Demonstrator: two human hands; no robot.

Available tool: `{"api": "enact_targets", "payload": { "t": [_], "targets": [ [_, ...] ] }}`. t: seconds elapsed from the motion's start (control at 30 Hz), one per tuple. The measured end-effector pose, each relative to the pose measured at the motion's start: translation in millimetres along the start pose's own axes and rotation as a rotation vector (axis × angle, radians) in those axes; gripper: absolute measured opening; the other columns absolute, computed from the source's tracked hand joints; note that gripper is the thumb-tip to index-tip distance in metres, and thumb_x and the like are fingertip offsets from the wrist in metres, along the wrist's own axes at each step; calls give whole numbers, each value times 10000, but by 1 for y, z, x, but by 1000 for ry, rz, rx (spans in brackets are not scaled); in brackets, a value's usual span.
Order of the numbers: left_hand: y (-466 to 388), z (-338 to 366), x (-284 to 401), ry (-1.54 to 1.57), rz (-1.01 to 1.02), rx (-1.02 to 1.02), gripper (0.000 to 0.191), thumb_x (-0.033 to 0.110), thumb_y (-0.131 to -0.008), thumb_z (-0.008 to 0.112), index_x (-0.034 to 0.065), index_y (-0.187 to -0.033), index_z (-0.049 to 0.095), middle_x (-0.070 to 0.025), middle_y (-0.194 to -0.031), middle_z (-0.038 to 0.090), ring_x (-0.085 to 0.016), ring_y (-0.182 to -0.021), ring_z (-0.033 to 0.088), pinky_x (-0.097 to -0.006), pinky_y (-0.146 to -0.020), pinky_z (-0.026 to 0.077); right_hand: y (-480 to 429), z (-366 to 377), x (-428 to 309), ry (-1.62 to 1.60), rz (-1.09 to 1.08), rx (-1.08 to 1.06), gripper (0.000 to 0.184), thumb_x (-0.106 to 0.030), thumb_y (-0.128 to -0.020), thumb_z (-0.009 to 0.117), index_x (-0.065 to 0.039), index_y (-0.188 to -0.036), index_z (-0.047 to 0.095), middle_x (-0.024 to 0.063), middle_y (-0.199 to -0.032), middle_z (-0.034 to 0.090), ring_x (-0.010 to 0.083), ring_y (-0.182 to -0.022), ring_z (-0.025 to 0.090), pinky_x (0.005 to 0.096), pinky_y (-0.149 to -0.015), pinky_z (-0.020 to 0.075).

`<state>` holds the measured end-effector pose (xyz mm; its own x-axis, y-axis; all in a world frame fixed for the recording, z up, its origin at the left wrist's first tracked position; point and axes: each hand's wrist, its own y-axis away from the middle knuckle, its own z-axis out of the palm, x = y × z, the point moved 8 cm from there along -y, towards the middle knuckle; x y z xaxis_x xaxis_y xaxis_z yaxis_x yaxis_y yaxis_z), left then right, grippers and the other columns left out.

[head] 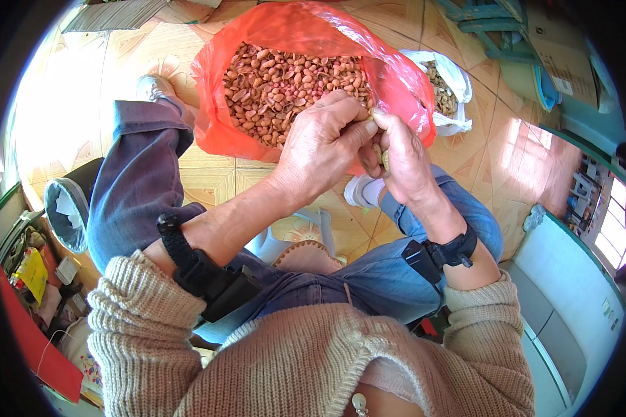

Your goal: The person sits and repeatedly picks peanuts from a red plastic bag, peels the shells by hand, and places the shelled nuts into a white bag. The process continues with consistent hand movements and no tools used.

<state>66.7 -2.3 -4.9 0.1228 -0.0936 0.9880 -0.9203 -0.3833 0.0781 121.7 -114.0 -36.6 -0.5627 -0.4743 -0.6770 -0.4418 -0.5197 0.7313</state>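
Note:
In front of me stands an open red plastic bag (287, 26), holding a heap of peanuts and peanut shells (276, 88). Over the bag's near right side my two hands meet at the fingertips. The thumb and forefinger of my left hand (318, 138) press on a small pale piece, seemingly a peanut pod, mostly hidden by fingers. My right hand (407, 156) pinches the same piece from the other side. Tucked under its curled fingers are a few unshelled peanuts (382, 156); exactly how many cannot be made out.
A white plastic bag (461, 86) with unshelled peanuts (443, 91) stands right of the red bag. By my left knee is a lined waste bin (65, 216). A small stool (321, 224) shows between my legs. Cardboard boxes (563, 52) stand at the far right, a pale cabinet (568, 281) nearer.

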Motion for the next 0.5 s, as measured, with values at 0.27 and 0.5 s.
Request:
{"api": "enact_targets", "payload": {
  "t": [0.27,0.5],
  "targets": [
    [12,13,-35,526,-450,16,153,139,-940,557,7,-865,573,-22,-707,539,-120,-679,567,-263,-616,455,-4,6,15,-94,86,-16,397,-404,-943,380,-74,-820,563,11,-560,461,92,-469,401,238,-430,289],
    [24,3,-61,676,-710,297,198,219,-955,541,48,-856,550,-4,-674,509,-98,-562,476,-258,-539,432,-4,2,12,-114,96,63,425,-461,-977,427,-79,-844,558,-25,-549,436,69,-455,388,213,-414,268]
  ]
}}
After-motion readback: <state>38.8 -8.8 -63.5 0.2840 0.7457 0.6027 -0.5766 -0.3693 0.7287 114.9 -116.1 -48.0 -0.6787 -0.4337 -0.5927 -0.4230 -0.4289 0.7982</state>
